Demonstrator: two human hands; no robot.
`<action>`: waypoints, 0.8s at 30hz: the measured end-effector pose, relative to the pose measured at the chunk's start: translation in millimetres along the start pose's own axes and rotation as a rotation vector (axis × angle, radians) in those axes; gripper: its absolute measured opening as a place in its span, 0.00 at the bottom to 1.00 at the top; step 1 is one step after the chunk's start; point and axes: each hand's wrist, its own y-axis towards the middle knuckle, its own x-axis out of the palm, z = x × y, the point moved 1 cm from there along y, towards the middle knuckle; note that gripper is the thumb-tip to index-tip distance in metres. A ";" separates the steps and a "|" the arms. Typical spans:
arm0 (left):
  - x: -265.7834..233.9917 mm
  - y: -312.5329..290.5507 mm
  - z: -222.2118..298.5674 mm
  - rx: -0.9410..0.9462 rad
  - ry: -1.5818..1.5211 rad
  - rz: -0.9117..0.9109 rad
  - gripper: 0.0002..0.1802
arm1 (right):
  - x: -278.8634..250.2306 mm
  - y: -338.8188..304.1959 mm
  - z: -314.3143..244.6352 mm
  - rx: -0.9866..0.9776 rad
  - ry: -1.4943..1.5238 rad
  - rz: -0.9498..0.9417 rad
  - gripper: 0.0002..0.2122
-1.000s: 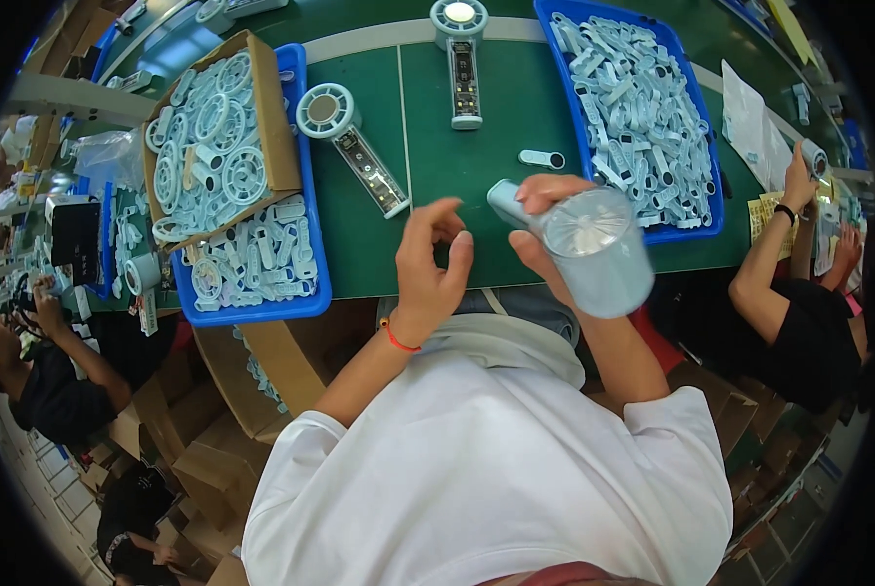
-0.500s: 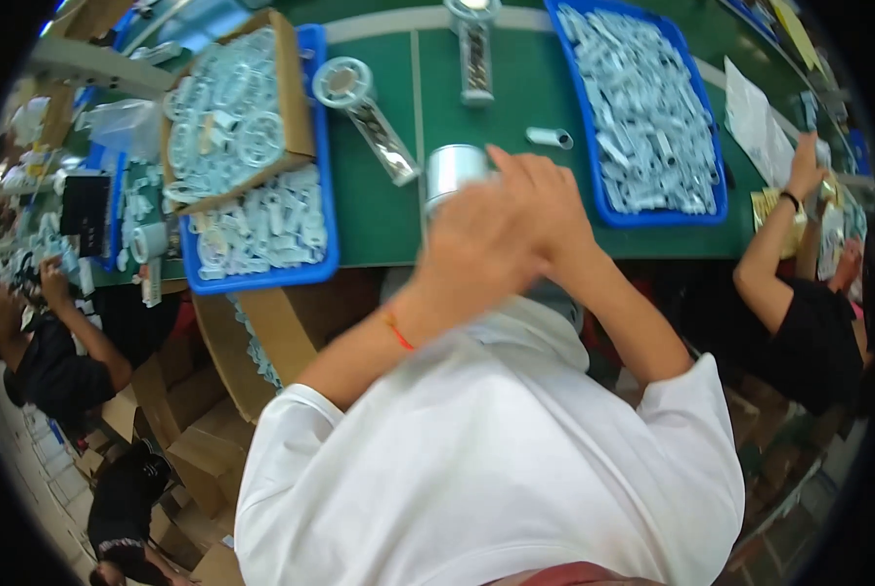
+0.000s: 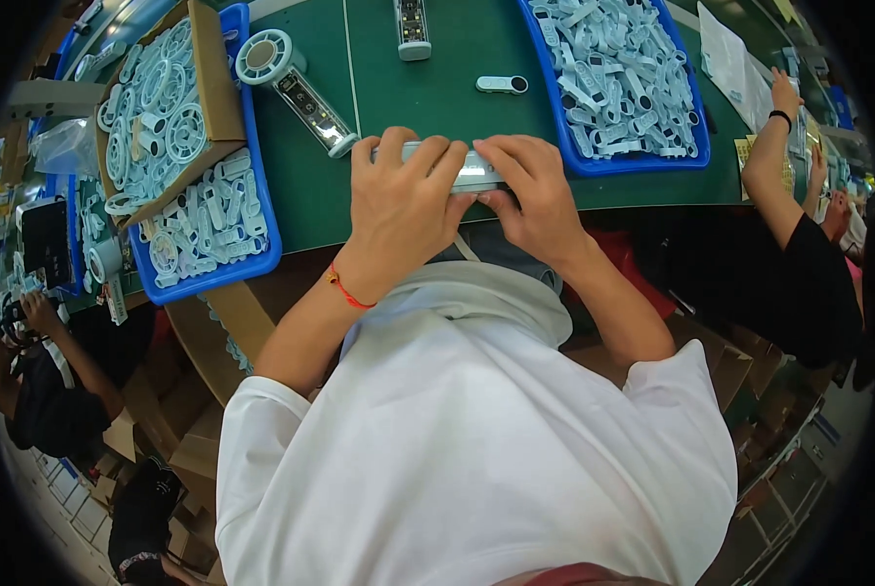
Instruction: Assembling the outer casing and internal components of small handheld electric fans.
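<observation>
Close to the table's front edge, both my hands grip a pale grey, elongated plastic housing (image 3: 476, 174) that lies crosswise between them. My left hand (image 3: 398, 200) is wrapped over its left part, fingers on top and thumb below. At the right end, my right hand (image 3: 537, 190) pinches it between thumb and fingers. Most of the housing is hidden under the fingers. Beyond my left hand lies a device with a round fan-like head (image 3: 264, 57) and a clear handle showing parts inside (image 3: 312, 109). A small pale grey cover piece (image 3: 496, 85) lies beyond my right hand.
A second clear-handled device (image 3: 412, 29) lies at the far edge. At right stands a blue tray (image 3: 642, 168) heaped with grey pieces; at left, another blue tray (image 3: 273, 230) carries a cardboard box (image 3: 217, 83) of rings. Co-workers sit on both sides.
My hands were overlapping and blurred beside a pale cylindrical part; now they are apart, gripping the housing crosswise. The view has shifted, so the table things appear further left and higher.
</observation>
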 end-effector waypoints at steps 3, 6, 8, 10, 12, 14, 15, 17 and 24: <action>1.7 4.3 -4.7 0.042 0.046 -0.035 0.27 | 2.5 3.4 2.3 -0.028 -0.082 0.012 0.28; 3.3 4.4 -4.8 0.083 0.123 -0.070 0.27 | 3.4 3.4 2.1 -0.085 -0.171 0.003 0.28; 4.1 3.7 -3.7 0.070 0.134 -0.053 0.28 | 3.6 2.8 3.0 -0.040 -0.072 0.019 0.28; 6.0 3.7 -2.2 0.067 0.148 -0.028 0.28 | 6.5 1.1 2.5 -0.029 -0.062 0.053 0.28; 6.3 2.0 -1.1 0.064 0.161 -0.003 0.28 | 8.5 -1.3 -1.1 -0.017 -0.054 0.088 0.28; 5.0 2.4 -5.1 0.079 0.140 -0.038 0.28 | 8.7 2.8 -4.7 -0.003 -0.133 0.077 0.28; 5.5 1.9 -5.1 0.076 0.142 -0.040 0.28 | 5.2 4.7 -6.9 -0.003 -0.129 0.075 0.28; 7.3 2.3 -5.3 0.096 0.151 -0.050 0.25 | -0.7 8.0 -10.0 0.007 -0.117 -0.033 0.27; 12.3 1.2 -1.3 0.058 0.206 -0.019 0.22 | 11.7 -2.4 -0.9 -0.040 -0.093 0.094 0.26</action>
